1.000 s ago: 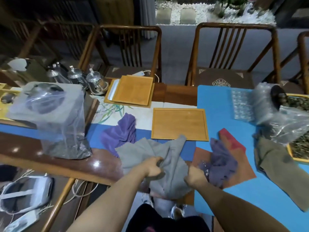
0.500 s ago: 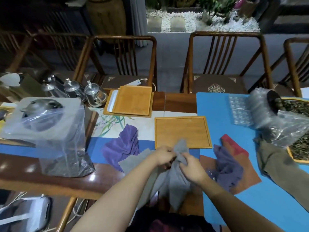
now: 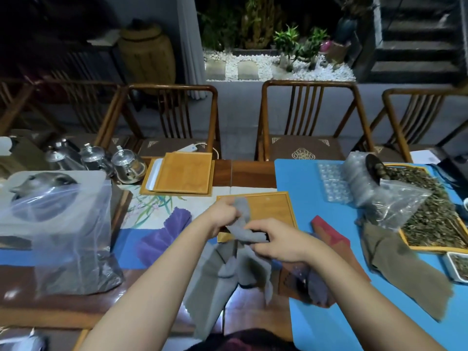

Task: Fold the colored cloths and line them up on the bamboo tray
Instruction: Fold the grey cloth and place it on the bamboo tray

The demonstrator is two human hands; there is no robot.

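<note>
Above the bamboo tray (image 3: 272, 211), both hands, left hand (image 3: 222, 216) and right hand (image 3: 276, 240), pinch the gray cloth (image 3: 228, 269), whose loose dangling end could unfold or snag the table (image 3: 63, 307) edge.

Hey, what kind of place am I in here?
Probably a tea house or tea room: small metal teapots, a tray of loose tea leaves and bamboo trays sit on a long wooden table beside a pebbled indoor garden.
</note>
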